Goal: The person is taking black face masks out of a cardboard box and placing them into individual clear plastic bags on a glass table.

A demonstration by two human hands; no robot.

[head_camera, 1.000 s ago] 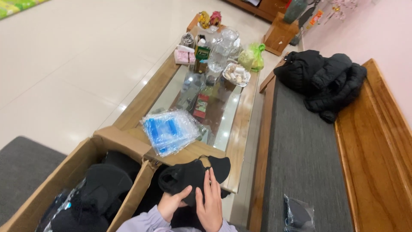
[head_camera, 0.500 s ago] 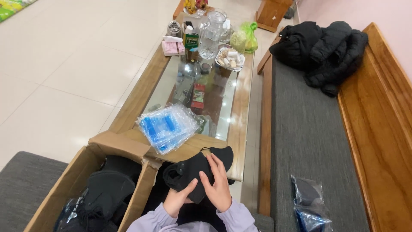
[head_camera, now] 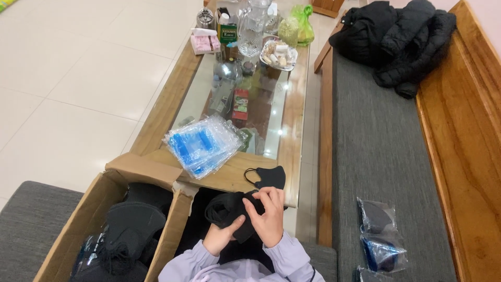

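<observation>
While both hands work close to the body, the scene reads so:
Grip: left hand (head_camera: 222,236) and right hand (head_camera: 269,216) are closed on a black mask bundle (head_camera: 229,209), over the lap.
Near: one black mask (head_camera: 267,177) lies on the table edge (head_camera: 229,180), beside clear bags (head_camera: 201,143).
Done, I judge: packed masks (head_camera: 381,235) on the bench.
Left: cardboard box (head_camera: 130,230) holds many more.

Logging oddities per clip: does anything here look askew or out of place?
Little stands out. One black mask lies alone at the table edge near the hands, and a cardboard box flap hangs bent inward.
</observation>
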